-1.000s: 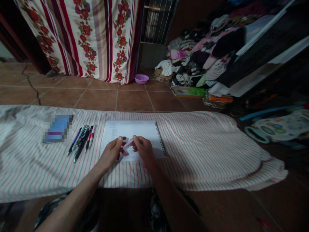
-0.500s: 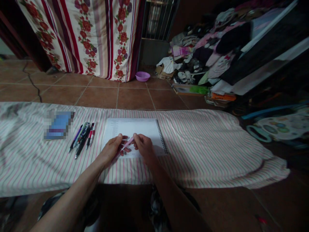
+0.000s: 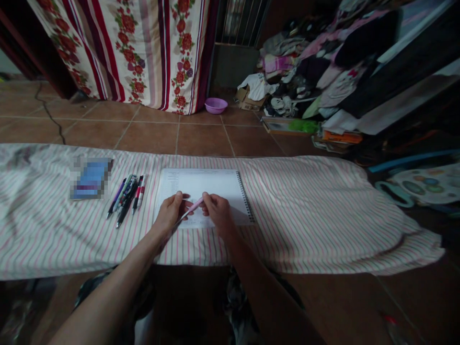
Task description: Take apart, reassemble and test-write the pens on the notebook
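Observation:
Over an open spiral notebook (image 3: 212,179) I hold a slim pink pen (image 3: 196,205), slanting down to the left. Its upper end is pinched between the thumb and fingers of my right hand (image 3: 218,211). My left hand (image 3: 170,211) is open, palm turned inward with fingers apart, and the pen's thin lower end crosses in front of it. Whether the left fingers touch the pen, I cannot tell. The notebook page carries faint writing along its left side, and its wire binding runs down the right edge.
Several pens (image 3: 125,200) lie left of the notebook, with a blurred blue rectangular item (image 3: 91,179) beyond them. Striped cloth (image 3: 305,211) covers the low surface. Past it are a purple basin (image 3: 216,106), a floral curtain (image 3: 154,57) and heaped clothes (image 3: 305,72).
The whole view has shifted slightly, with the scene sitting a little higher and further right. The pen stays in my right hand, and more of its thin lower end shows beside my left.

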A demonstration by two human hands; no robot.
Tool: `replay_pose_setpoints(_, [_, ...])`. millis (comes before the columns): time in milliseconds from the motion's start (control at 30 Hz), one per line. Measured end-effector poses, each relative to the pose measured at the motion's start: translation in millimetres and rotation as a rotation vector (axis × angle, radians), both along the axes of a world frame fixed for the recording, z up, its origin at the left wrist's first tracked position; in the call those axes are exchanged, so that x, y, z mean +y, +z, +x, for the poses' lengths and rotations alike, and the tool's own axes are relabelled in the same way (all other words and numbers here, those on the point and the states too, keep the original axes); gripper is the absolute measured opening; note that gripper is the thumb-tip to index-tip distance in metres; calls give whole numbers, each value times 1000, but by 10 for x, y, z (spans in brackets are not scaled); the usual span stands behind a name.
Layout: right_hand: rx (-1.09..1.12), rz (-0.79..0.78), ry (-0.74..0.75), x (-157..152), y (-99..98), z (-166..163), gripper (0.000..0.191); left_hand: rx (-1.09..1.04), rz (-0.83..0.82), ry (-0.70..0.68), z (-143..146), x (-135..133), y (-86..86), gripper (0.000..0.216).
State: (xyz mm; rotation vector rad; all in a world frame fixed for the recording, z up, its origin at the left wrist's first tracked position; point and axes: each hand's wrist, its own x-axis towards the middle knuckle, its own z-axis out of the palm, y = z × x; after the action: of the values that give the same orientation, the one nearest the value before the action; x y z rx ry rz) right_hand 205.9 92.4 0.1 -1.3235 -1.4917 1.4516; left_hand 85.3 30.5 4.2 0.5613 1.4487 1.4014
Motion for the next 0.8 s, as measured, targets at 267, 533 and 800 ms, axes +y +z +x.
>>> replay_pose_setpoints(267, [-67, 15, 14, 36, -63, -7, 40, 199, 66, 44, -16, 34, 49, 60])
replay_pose_setpoints(533, [-89, 43, 50, 35, -85, -1, 41, 794, -140, -212, -446, -203, 239, 35])
replay_pose_setpoints(800, [-79, 62, 40, 16, -93, -23, 40, 1387, -358, -655, -414, -694, 370, 25])
